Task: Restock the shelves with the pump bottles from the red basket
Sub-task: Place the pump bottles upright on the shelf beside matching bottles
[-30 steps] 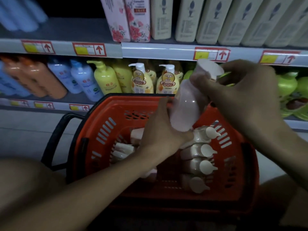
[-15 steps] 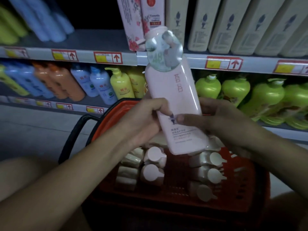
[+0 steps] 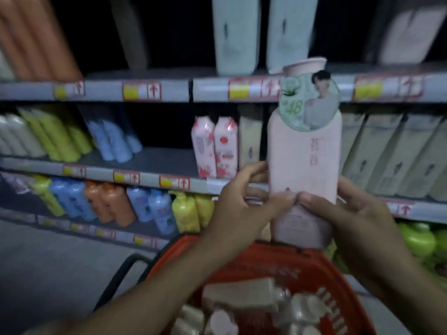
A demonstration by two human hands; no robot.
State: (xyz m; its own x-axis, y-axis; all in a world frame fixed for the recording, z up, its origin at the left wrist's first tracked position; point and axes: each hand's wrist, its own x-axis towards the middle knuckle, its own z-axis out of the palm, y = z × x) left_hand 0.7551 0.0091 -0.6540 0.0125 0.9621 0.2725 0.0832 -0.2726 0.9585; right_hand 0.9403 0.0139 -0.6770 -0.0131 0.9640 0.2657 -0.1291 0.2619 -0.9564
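Observation:
A tall pale pink pump bottle (image 3: 304, 151) with a round green tag at its neck stands upright in front of the shelves, held by both hands. My left hand (image 3: 244, 209) grips its lower left side and my right hand (image 3: 348, 213) grips its lower right side, thumbs meeting on the front. Below them is the red basket (image 3: 312, 262), with several more pale bottles (image 3: 242, 301) lying inside. The picture is blurred.
The middle shelf (image 3: 154, 160) carries pink floral cartons (image 3: 214, 148), beige packs (image 3: 391, 151), blue and yellow bottles, with a bare gap between. Lower shelf has orange, blue, yellow and green bottles. The basket's black handle (image 3: 121, 274) juts left over grey floor.
Both hands lifted the pink bottle out of the basket, turned it upright and raised it toward the shelves. The view tilted upward, showing higher shelves.

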